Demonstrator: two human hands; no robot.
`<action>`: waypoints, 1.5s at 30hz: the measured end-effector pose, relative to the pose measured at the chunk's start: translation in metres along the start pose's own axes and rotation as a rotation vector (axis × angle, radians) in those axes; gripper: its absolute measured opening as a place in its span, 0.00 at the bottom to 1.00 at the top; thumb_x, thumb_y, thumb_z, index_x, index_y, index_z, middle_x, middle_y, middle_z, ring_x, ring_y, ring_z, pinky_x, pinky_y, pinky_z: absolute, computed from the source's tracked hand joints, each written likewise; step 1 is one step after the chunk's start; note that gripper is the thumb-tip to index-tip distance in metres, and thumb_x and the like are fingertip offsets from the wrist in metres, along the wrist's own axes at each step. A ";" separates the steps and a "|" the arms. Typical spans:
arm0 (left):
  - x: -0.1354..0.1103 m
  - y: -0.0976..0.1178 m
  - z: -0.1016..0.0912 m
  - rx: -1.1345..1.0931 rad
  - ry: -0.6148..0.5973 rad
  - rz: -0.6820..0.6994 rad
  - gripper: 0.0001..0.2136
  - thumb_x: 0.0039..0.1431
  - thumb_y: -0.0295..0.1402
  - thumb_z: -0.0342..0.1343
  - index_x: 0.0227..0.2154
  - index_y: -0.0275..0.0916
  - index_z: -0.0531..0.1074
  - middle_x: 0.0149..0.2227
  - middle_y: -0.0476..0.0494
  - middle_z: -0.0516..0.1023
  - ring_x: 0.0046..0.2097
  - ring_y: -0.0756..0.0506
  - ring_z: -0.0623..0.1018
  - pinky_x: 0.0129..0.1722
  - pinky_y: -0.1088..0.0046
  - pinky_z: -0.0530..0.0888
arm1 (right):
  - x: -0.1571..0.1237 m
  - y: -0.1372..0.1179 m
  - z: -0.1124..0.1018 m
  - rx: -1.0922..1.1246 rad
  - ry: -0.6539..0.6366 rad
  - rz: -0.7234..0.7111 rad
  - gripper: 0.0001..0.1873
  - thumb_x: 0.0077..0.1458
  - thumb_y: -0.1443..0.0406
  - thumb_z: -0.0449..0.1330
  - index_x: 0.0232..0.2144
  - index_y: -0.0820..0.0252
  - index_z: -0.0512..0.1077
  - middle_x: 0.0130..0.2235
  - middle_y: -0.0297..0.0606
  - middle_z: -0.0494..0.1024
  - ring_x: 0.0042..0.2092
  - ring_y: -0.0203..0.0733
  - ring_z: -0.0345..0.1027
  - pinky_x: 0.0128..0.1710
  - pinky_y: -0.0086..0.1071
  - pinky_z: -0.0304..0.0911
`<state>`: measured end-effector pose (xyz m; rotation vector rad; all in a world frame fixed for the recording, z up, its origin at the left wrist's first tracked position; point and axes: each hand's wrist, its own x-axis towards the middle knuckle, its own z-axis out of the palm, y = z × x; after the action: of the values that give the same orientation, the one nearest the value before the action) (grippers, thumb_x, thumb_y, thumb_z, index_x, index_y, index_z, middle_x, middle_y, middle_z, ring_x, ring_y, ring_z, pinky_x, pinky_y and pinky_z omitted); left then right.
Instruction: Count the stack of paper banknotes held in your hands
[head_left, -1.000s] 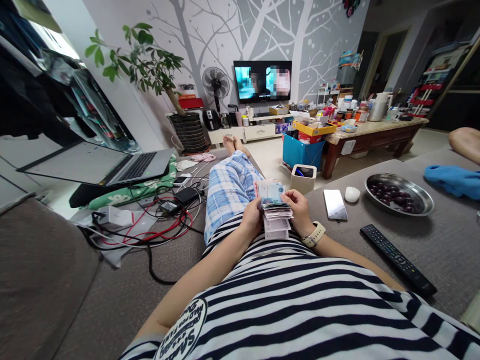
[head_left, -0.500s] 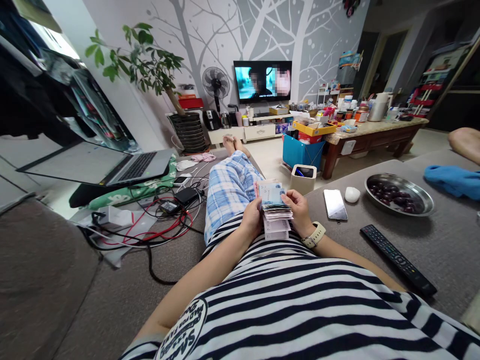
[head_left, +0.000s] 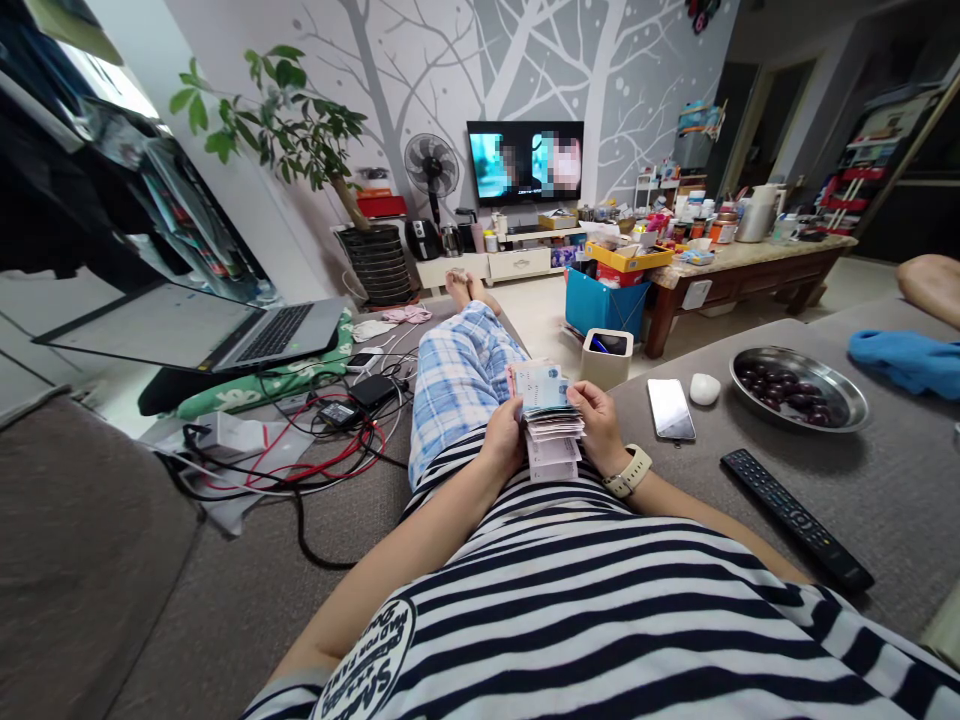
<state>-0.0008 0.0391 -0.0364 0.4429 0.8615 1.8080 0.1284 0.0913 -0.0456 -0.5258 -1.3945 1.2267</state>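
A thick stack of folded banknotes [head_left: 551, 425] rests above my lap, with bluish notes on top and pale purple ones fanned out below. My left hand [head_left: 504, 437] is closed around the stack's left side, thumb on its edge. At the upper right corner of the notes, my right hand [head_left: 598, 422] pinches the bluish top note between thumb and fingers. A pinkish note edge shows at the stack's upper left. The fingers beneath the stack are hidden.
Right of me on the sofa lie a phone [head_left: 670, 409], a white case [head_left: 704, 389], a remote control [head_left: 795, 520] and a steel bowl [head_left: 855, 412] of dark fruit. Tangled cables [head_left: 360, 445] and a laptop [head_left: 277, 332] are on the left. A small bin [head_left: 609, 368] stands ahead.
My right hand has shifted very slightly right at the corner of the notes. The left hand keeps its hold, and the stack stays nearly in place.
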 end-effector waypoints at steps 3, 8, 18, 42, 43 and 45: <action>0.000 0.000 0.000 0.019 0.002 -0.023 0.10 0.41 0.29 0.67 0.31 0.38 0.78 0.31 0.42 0.85 0.49 0.33 0.84 0.53 0.58 0.78 | 0.000 0.000 0.000 0.004 -0.006 -0.003 0.25 0.53 0.42 0.64 0.24 0.55 0.69 0.24 0.31 0.67 0.29 0.38 0.58 0.31 0.33 0.59; 0.001 0.000 0.000 0.031 0.030 -0.015 0.07 0.46 0.30 0.64 0.31 0.37 0.78 0.32 0.41 0.86 0.48 0.34 0.84 0.53 0.55 0.79 | 0.000 0.001 0.001 0.020 -0.008 0.046 0.31 0.54 0.36 0.60 0.22 0.55 0.69 0.21 0.32 0.67 0.24 0.37 0.55 0.25 0.33 0.55; -0.005 0.004 -0.002 0.107 0.077 0.000 0.06 0.46 0.30 0.66 0.28 0.36 0.77 0.30 0.40 0.84 0.44 0.36 0.85 0.53 0.57 0.78 | 0.000 0.009 0.002 -0.067 0.066 0.061 0.27 0.42 0.45 0.74 0.24 0.54 0.66 0.22 0.27 0.66 0.25 0.35 0.56 0.26 0.32 0.54; 0.005 -0.001 -0.005 0.009 -0.013 -0.028 0.06 0.45 0.31 0.66 0.28 0.39 0.75 0.27 0.44 0.83 0.47 0.36 0.84 0.51 0.60 0.78 | -0.001 0.000 0.001 -0.051 0.014 0.003 0.24 0.52 0.44 0.67 0.24 0.54 0.67 0.24 0.29 0.63 0.28 0.38 0.55 0.29 0.33 0.56; 0.005 -0.001 -0.005 0.012 -0.013 -0.023 0.06 0.45 0.31 0.66 0.28 0.39 0.76 0.27 0.44 0.83 0.46 0.36 0.84 0.51 0.60 0.78 | -0.001 0.000 0.002 -0.040 0.010 0.004 0.24 0.52 0.44 0.67 0.24 0.54 0.67 0.24 0.29 0.64 0.28 0.38 0.55 0.29 0.33 0.56; 0.004 0.000 -0.004 0.024 -0.001 -0.012 0.06 0.45 0.31 0.66 0.28 0.39 0.76 0.27 0.44 0.83 0.46 0.36 0.84 0.51 0.60 0.78 | -0.001 -0.001 0.002 -0.027 0.000 0.005 0.24 0.53 0.44 0.67 0.25 0.55 0.68 0.25 0.30 0.65 0.29 0.39 0.57 0.29 0.33 0.57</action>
<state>-0.0050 0.0416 -0.0397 0.4534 0.8835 1.7882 0.1275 0.0894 -0.0448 -0.5481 -1.4120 1.2138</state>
